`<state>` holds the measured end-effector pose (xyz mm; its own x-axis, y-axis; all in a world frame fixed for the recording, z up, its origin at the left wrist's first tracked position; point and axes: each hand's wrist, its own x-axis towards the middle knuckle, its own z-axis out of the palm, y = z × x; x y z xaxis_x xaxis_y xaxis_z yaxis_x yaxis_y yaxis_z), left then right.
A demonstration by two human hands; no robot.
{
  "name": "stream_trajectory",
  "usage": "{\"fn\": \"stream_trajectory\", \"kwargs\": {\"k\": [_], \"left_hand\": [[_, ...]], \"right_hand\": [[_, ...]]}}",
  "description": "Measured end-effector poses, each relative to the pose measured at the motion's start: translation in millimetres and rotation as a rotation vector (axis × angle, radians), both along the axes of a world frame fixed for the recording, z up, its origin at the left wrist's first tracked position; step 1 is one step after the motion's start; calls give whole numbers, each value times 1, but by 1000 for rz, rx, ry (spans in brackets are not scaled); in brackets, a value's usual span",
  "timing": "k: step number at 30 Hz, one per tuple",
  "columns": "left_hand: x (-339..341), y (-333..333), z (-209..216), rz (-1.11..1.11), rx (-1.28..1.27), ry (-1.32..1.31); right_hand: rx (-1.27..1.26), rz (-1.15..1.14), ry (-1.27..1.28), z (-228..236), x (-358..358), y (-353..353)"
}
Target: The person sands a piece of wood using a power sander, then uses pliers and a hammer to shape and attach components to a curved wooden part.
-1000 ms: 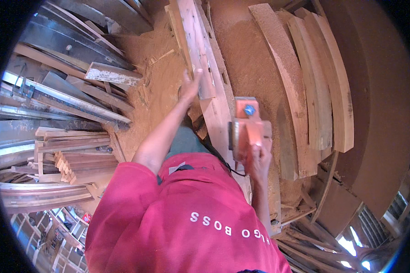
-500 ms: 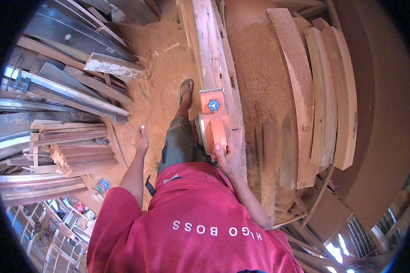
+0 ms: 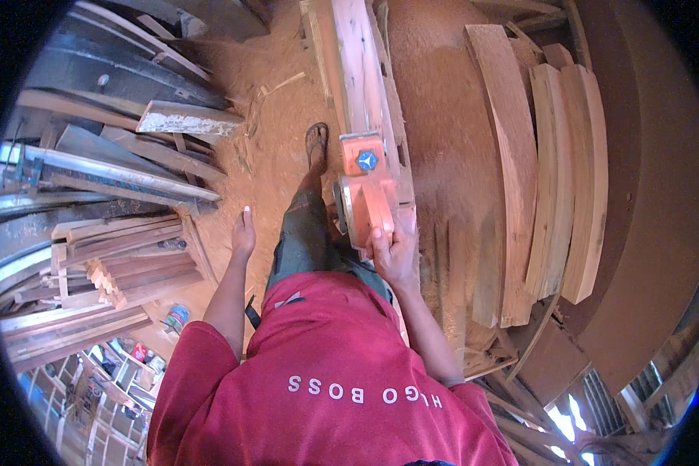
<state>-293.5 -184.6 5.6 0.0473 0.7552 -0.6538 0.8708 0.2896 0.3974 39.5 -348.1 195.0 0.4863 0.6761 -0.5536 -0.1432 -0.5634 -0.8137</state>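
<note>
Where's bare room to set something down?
Sawdust-covered floor between the left hand and sandalled foot; also the sawdust strip between the beam and planks at right. Crowded: far left, stacked timber; and where the orange power tool covers the beam.

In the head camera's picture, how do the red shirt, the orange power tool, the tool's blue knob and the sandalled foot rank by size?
Largest to smallest, as they look:
1. red shirt, much nearer the camera than the foot
2. orange power tool
3. sandalled foot
4. blue knob
</note>
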Motion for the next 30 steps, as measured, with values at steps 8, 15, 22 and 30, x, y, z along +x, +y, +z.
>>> {"fn": "stream_trajectory", "kwargs": {"k": [8,15,22,30], "left_hand": [[32,96,-2,15,-61,5],[55,176,0,66,-64,67],[52,210,-12,179,-86,-123],[66,205,25,255,-160,-25]], "right_hand": [[114,-12,-253,-2,53,139],[177,-56,-408,-33,111,277],[365,-34,-749,-50,177,412],[435,-121,-680,-42,229,528]]}}
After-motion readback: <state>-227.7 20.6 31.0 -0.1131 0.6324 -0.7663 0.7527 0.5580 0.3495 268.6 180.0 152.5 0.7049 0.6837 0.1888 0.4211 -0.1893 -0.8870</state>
